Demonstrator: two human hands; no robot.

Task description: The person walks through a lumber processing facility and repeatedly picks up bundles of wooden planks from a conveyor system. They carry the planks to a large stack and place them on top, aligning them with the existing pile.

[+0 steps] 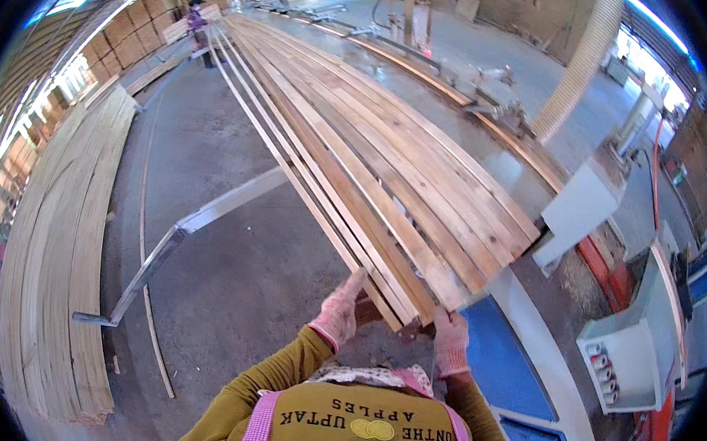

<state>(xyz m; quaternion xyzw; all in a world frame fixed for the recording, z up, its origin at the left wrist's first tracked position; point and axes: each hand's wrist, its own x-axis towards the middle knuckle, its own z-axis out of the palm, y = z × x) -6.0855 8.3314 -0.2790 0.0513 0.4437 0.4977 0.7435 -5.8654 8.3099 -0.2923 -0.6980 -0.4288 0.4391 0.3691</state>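
A long stack of pale wooden planks runs from just in front of me far back across the hall. My left hand, in a pink knit glove, grips the near end of the planks on the stack's left side. My right hand, also in a pink glove, holds the near end of the stack from below at its right corner. Both forearms wear mustard-yellow sleeves.
A second pile of long planks lies on the concrete floor at the left. A metal rail crosses under the stack. A grey and blue machine table with a white control box stands at the right. A person stands at the far end.
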